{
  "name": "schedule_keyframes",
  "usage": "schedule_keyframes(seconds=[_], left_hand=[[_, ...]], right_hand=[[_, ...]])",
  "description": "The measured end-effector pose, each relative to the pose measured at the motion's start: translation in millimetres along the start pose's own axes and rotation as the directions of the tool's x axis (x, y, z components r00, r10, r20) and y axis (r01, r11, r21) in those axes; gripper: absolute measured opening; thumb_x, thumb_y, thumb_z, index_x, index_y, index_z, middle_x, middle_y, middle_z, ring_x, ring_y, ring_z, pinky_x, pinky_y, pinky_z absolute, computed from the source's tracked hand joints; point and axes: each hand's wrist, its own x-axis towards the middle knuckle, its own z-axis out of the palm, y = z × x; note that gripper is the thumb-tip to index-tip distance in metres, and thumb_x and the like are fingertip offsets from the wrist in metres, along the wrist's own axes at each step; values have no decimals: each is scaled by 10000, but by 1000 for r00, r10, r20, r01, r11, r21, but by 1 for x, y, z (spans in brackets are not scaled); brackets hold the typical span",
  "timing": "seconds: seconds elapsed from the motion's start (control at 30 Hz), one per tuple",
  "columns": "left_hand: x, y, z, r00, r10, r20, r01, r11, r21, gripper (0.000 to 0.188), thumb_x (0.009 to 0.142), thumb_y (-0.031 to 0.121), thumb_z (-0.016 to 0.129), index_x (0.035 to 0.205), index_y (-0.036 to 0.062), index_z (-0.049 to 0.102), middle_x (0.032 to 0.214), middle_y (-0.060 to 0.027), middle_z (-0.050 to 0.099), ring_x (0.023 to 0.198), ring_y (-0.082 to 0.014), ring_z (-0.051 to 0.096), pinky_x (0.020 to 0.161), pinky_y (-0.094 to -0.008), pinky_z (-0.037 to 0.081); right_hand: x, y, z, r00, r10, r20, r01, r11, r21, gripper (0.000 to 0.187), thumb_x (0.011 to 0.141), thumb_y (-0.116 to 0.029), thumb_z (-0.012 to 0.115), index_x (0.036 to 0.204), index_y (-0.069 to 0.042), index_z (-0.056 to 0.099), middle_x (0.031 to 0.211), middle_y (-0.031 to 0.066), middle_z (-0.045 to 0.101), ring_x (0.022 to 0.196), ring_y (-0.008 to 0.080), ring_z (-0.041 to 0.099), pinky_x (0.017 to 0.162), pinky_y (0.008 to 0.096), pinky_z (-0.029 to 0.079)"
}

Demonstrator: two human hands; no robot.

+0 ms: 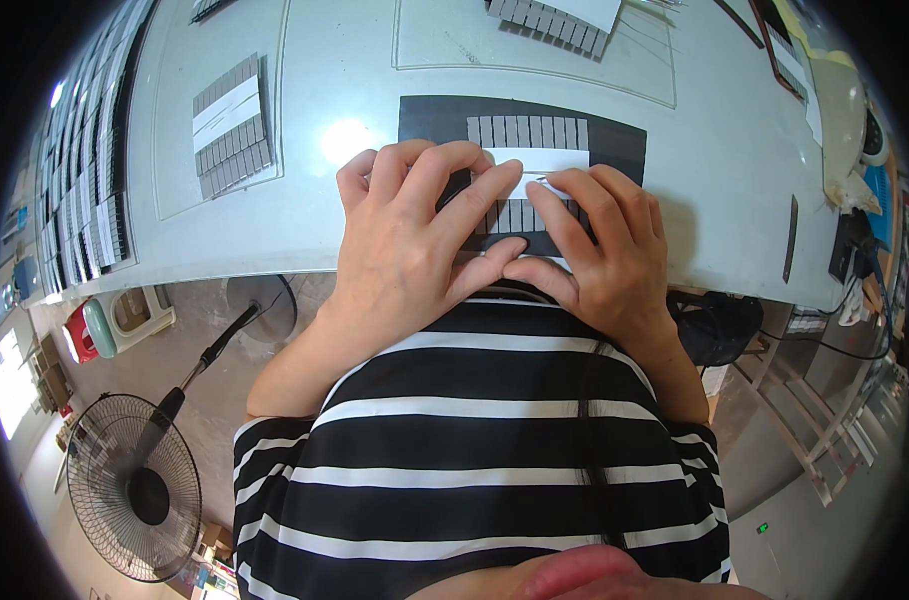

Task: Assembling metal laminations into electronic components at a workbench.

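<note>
A panel of narrow grey strips point(526, 131), crossed by a white band point(559, 158), lies on a black mat point(619, 145) near the table's front edge. My left hand point(404, 220) arches over its left side, fingers apart, with the index fingertip down on the white band. From the other side my right hand point(614, 230) reaches in, index and middle fingertips on the band beside a tiny thin sliver. Both thumbs rest at the near edge, away from the fingers. My hands cover parts of the panel's lower row and sides.
A similar grey-and-white panel point(229, 125) lies to the left on the pale table point(324, 240). Another panel point(554, 25) is at the far side. Stacked strips point(94, 150) line the left edge. A thin dark bar point(791, 240) lies right. A standing fan point(134, 490) is below left.
</note>
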Motion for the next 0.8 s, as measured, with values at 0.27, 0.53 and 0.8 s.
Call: schedule_keyframes(seconds=[0.27, 0.53, 0.8], left_hand=[[-1, 0, 0, 1000, 5, 1, -5, 1000, 18, 507, 798, 374, 771, 1253, 173, 672, 1163, -16, 576, 1070, -246, 499, 974, -418, 318], [-1, 0, 1, 1000, 8, 1, -8, 1000, 12, 506, 800, 377, 768, 1252, 171, 673, 1152, -17, 579, 1061, -250, 503, 968, -417, 324], [0, 0, 0, 1000, 4, 8, -4, 1000, -2, 509, 800, 375, 770, 1257, 175, 666, 1149, -19, 577, 1055, -253, 502, 960, -421, 324]], right_hand=[[-3, 3, 2, 998, 13, -65, -8, 997, 72, 644, 782, -433, 781, 1186, 35, 601, 1147, 127, 569, 1094, 304, 541, 857, 395, 484], [-1, -2, 0, 999, 31, 19, -31, 999, 40, 605, 773, -427, 779, 1197, -26, 620, 1180, 102, 548, 1120, 279, 524, 891, 386, 455], [1, -2, -1, 999, 30, 34, -31, 1000, 8, 572, 764, -451, 771, 1184, -90, 628, 1181, 68, 551, 1131, 251, 517, 883, 373, 426]])
